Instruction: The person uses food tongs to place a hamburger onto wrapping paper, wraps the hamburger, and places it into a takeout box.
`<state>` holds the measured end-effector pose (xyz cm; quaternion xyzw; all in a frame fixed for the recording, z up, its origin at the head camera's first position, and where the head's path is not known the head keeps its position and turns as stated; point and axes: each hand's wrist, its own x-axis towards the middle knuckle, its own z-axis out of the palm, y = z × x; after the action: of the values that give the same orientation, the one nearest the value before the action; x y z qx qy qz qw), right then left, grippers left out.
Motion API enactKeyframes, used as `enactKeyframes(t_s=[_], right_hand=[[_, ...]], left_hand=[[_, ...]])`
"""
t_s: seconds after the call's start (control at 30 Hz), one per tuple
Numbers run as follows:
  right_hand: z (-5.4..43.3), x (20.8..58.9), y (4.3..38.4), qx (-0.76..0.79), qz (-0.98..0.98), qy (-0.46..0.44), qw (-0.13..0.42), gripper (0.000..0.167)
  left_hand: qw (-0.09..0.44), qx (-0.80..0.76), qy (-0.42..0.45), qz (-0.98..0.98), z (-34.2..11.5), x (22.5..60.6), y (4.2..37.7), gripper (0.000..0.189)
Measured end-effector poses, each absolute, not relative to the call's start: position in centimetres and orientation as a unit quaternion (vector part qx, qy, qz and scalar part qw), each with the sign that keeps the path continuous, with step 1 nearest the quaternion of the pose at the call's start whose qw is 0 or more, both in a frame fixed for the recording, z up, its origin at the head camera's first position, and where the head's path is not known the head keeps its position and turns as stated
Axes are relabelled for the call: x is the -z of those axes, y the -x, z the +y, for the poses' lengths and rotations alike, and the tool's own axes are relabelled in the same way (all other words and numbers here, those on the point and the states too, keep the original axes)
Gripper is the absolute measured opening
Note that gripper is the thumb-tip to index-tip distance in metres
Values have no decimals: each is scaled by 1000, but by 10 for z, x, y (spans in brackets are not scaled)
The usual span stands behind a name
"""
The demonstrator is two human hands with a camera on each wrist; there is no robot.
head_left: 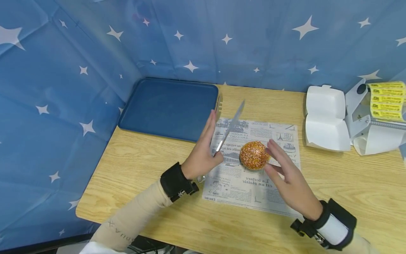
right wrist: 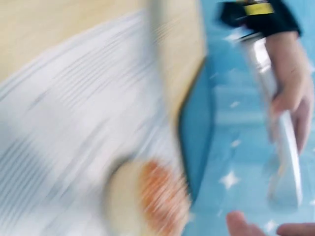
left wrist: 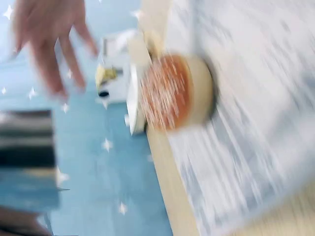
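Bun (seeded) beside right fingers

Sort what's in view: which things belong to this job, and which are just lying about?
In use, it seems:
seeded bun, near the right hand
printed paper under it
knife, held in the left hand

Likely lying about:
blue tray
open white box
yellow labels

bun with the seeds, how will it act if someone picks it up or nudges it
The bun looks like bread, so it is probably light for its size and squashes easily. The seeds scattered over its dome may shed when touched. The printed paper beneath might slide along if it is pushed.
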<state>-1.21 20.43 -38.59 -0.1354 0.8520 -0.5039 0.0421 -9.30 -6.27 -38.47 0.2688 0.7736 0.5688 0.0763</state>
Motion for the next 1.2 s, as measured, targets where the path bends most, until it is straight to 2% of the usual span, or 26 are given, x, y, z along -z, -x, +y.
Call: enactKeyframes(t_s=[0.1, 0.17, 0.33, 0.47, 0.6, 0.7, 0.83, 1.0, 1.2], right_hand=[[229, 402, 0, 417, 900, 113, 57, 83], [244, 414, -10, 367, 921, 98, 90, 94], [265, 446, -34, 290, 941, 81, 152, 109], [265, 467, -46, 258, 949, 90, 156, 109], [263, 483, -57, 225, 960, 112, 123, 103], [261, 488, -62, 213, 964, 116, 106, 102], [258, 489, -65, 214, 964, 104, 122, 103], [256, 486, -66, 213, 963, 93, 134, 103], [256, 487, -67, 200, 968, 101, 111, 103]], left_hand=[[53, -556, -253, 790, -86, 384, 101, 113], [40, -540, -241, 806, -104, 384, 107, 110], [18, -478, -214, 852, -145, 385, 132, 104], [25, -434, -207, 877, -177, 392, 160, 103], [57, -410, -186, 891, -205, 402, 187, 103], [86, -396, -146, 902, -224, 412, 207, 102], [97, -393, -82, 911, -247, 424, 228, 103], [100, -398, -35, 911, -271, 439, 240, 105], [127, -393, -11, 911, -287, 445, 240, 104]])
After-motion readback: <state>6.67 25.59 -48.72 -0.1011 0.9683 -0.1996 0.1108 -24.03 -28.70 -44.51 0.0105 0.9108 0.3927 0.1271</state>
